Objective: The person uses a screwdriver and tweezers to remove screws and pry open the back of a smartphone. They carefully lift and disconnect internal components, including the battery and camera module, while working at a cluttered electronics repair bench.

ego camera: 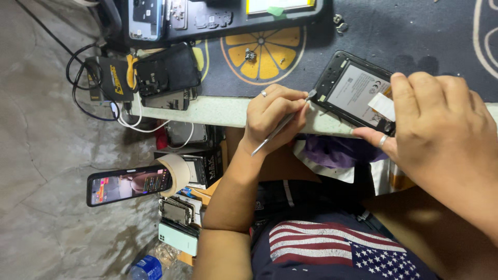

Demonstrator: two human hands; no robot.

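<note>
My left hand is curled nearly shut in a pen grip, thumb and first two fingers pinched around a thin metal prying tool. The tool's free end slants down toward my wrist. Its working tip points up and to the right and meets the near left corner of the opened phone, touching the frame or just short of it; I can't tell which.

The phone lies to the right of that hand, back cover off and grey battery showing, over the front edge of the tabletop. Its long axis runs from upper left, by the tool tip, down to lower right.

My right hand clamps that far end. The fingers are folded over the top beside a white tab, and the thumb is under the lower edge. Each hand has one end of the phone, and the left is the nearer to the corner under the tip. Behind the phone lies a dark mat.
</note>
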